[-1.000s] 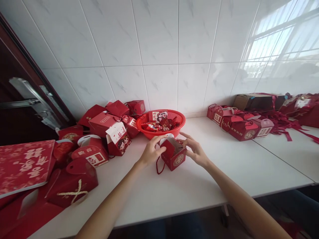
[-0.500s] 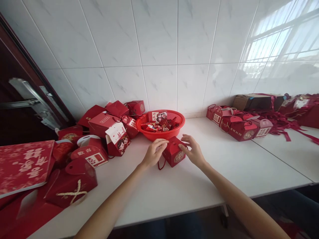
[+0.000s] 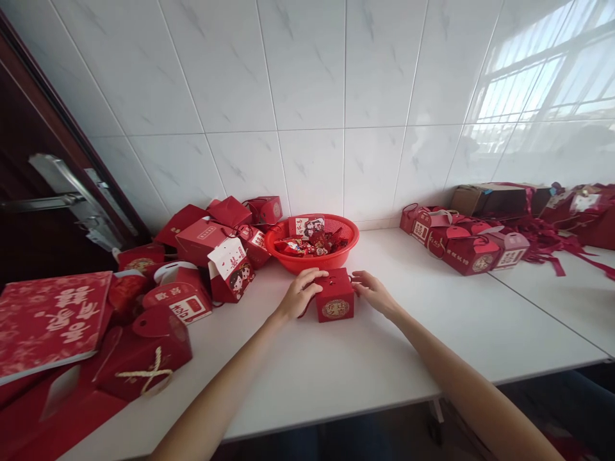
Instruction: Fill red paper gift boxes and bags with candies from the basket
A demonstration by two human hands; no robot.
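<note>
The red box (image 3: 335, 302) is seen closed on the white table (image 3: 336, 378), between both hands. The left hand (image 3: 298, 296) is curled over its top-left edge. The right hand (image 3: 373, 293) is spread loosely open, fingertips touching the right side. Just behind, a red basket (image 3: 353, 238) of sweets is set against the tiled wall (image 3: 307, 96).

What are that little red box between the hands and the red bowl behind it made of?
The small red box looks like thin card with a matte finish, judging by its sharp folded edges and gold printed emblem. The red bowl is probably moulded plastic: it is slightly glossy, with a perforated mesh wall.
</note>
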